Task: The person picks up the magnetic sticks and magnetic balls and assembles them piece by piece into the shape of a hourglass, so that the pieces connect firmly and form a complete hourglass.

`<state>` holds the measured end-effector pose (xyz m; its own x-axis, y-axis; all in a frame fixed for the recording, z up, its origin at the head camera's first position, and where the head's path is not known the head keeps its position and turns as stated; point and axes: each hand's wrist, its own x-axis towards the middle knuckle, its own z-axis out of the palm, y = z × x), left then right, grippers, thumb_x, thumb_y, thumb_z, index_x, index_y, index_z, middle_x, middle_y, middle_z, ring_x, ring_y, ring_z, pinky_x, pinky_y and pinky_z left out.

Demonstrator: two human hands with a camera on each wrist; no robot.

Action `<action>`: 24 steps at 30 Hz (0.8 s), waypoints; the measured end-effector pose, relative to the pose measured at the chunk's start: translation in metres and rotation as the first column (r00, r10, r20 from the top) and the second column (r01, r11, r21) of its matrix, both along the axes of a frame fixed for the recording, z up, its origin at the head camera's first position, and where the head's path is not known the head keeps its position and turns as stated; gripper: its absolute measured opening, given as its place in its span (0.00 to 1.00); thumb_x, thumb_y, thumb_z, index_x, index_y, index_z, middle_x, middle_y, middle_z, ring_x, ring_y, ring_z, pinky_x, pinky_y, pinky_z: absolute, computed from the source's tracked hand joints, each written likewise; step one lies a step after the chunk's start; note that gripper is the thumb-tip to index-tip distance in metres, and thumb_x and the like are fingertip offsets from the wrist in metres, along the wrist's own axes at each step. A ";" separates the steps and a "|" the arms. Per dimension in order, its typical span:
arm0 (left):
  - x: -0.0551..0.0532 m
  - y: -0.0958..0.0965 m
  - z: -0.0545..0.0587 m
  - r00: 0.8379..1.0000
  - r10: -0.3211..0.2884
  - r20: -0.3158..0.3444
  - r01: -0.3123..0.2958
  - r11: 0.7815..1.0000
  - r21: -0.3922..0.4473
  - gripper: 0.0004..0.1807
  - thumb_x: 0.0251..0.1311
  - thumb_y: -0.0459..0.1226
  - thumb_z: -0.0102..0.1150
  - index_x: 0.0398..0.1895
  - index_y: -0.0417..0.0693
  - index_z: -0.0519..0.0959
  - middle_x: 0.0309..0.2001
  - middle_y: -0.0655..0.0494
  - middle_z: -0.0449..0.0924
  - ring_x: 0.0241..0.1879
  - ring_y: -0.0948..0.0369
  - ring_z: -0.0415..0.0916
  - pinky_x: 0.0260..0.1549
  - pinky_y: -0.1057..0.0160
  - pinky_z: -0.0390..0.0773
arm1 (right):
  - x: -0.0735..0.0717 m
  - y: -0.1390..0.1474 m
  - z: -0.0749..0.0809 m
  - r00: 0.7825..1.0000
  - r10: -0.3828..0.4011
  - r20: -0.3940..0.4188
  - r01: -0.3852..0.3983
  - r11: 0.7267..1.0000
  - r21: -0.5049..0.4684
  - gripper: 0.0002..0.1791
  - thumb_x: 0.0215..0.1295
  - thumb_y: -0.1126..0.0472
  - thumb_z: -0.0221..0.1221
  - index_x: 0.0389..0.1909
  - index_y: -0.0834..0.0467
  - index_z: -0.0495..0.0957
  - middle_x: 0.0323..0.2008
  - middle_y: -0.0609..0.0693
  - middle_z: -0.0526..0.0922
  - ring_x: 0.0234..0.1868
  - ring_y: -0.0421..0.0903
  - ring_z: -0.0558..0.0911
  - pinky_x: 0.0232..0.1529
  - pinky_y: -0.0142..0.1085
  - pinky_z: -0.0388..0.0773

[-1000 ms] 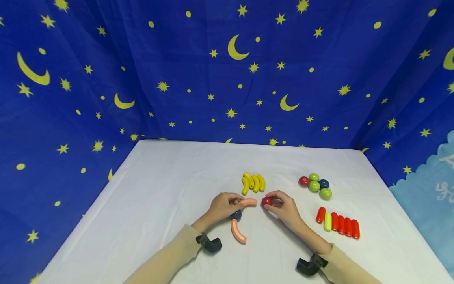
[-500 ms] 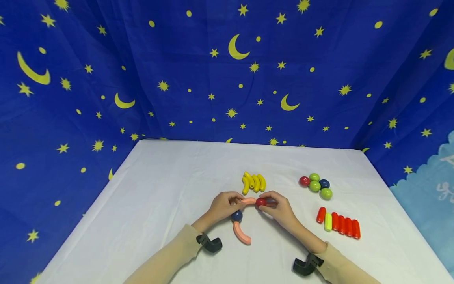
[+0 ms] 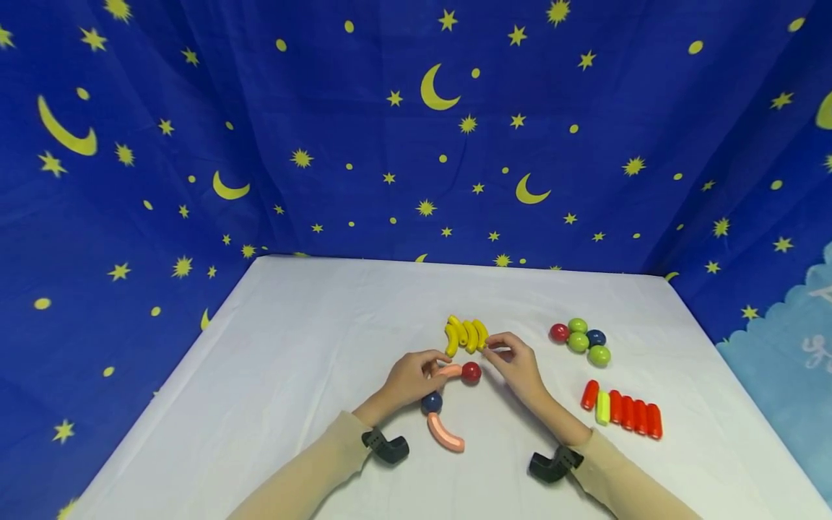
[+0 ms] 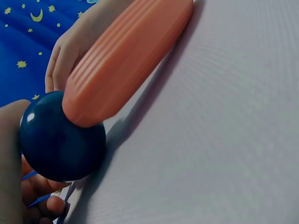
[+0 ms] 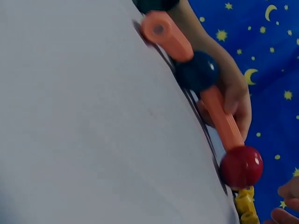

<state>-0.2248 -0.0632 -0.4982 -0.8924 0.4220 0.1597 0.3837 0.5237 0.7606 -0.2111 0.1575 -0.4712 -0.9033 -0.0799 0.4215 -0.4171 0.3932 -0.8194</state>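
My left hand point(image 3: 407, 377) pinches a curved orange toy stick point(image 5: 223, 119). A red ball point(image 3: 471, 373) sits at that stick's right end and a dark blue ball point(image 4: 63, 140) at its other end. From the blue ball a second curved orange stick point(image 3: 445, 434) runs toward the front, making one joined chain. My right hand point(image 3: 520, 368) holds nothing, thumb and fingers slightly apart. Its fingertips are right by the lower end of the rightmost of several curved yellow sticks point(image 3: 469, 336), just behind the red ball.
Back right on the white table point(image 3: 325, 310) lies a cluster of balls: green point(image 3: 578, 342), red point(image 3: 559, 333) and blue point(image 3: 596, 338). Nearer, a row holds several straight red sticks point(image 3: 627, 413) and one yellow-green stick point(image 3: 603, 408). A blue star-patterned curtain point(image 3: 364, 130) encloses the table.
The right hand brought the red ball leftward onto the orange stick's end, let go, and moved back toward the yellow sticks. The front orange stick swung slightly right; the left hand kept its hold.
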 end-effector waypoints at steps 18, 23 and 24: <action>0.001 -0.003 0.002 0.994 -0.064 -0.091 0.062 0.998 -0.032 0.12 0.54 0.48 0.66 0.39 0.57 0.83 0.13 0.66 0.71 0.13 0.74 0.61 0.18 0.75 0.59 | -0.052 0.003 -0.026 0.993 -0.119 0.007 0.119 0.990 0.070 0.15 0.51 0.70 0.66 0.41 0.67 0.79 0.40 0.61 0.81 0.41 0.55 0.81 0.37 0.27 0.77; 0.001 -0.003 0.001 0.995 -0.059 -0.076 0.057 0.998 -0.027 0.12 0.50 0.43 0.66 0.40 0.55 0.84 0.12 0.65 0.70 0.12 0.74 0.60 0.17 0.75 0.59 | -0.053 0.004 -0.028 0.992 -0.128 0.018 0.126 0.988 0.088 0.17 0.45 0.74 0.64 0.41 0.67 0.79 0.40 0.61 0.81 0.41 0.55 0.80 0.37 0.28 0.76; 0.001 -0.003 0.001 0.996 -0.050 -0.070 0.048 0.998 -0.031 0.13 0.49 0.42 0.66 0.41 0.55 0.84 0.12 0.66 0.69 0.12 0.74 0.60 0.17 0.75 0.58 | -0.053 0.004 -0.029 0.991 -0.135 0.024 0.132 0.987 0.090 0.18 0.44 0.75 0.64 0.41 0.67 0.79 0.40 0.61 0.81 0.41 0.55 0.80 0.37 0.28 0.76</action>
<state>-0.2240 -0.0661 -0.4976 -0.8574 0.4704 0.2086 0.4618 0.5245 0.7153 -0.2639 0.1620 -0.4998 -0.9205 0.0065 0.3906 -0.3318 0.5148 -0.7905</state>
